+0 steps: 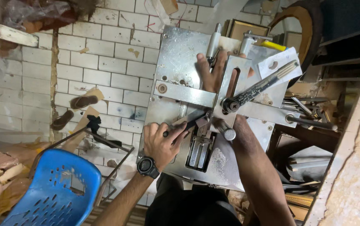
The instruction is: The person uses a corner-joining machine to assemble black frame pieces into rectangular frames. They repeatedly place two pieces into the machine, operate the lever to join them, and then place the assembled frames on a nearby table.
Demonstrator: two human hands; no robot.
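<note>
I look down on a bare-metal machine table point(176, 54) with clamps and a slotted upright bracket point(237, 79). My left hand point(162, 140), with a black watch on the wrist, grips a thin dark tool point(190, 124) whose tip points at the middle slot of the machine. My right hand point(214, 71) reaches up behind the bracket, fingers spread against the plate near a grey cylindrical handle point(213, 42). A black lever arm point(257, 88) on a round knob crosses in front of my right forearm. What the right fingers hold is hidden by the bracket.
A blue perforated plastic chair point(58, 188) stands at the lower left on a metal frame. White tiled floor point(104, 67) with wood scraps lies to the left. Frame pieces and metal strips point(309, 113) pile up on the right beside a rough wooden plank point(355, 167).
</note>
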